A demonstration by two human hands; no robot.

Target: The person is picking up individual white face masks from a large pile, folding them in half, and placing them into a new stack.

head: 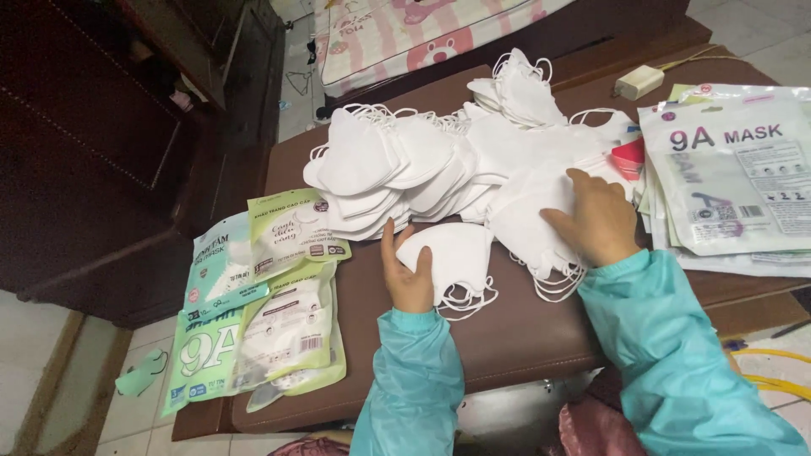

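On the brown padded bench (507,338), the left hand (407,279) pinches a folded white mask (452,253); the right hand (596,219) rests open-palmed on the mask pile (473,160). Light, soft, likely slippery when stacked — best lifted by the folded edge, not the thin ear loops.

A brown padded counter (507,338) fills the middle of the view, standing on a pale tiled floor (135,405) that shows at the lower left and upper right. Dark wooden furniture (101,143) rises along the left side, and beyond the counter lies a mattress (405,34) in a pink-and-white patterned cover. The light is even and rather dim, with no window in sight.
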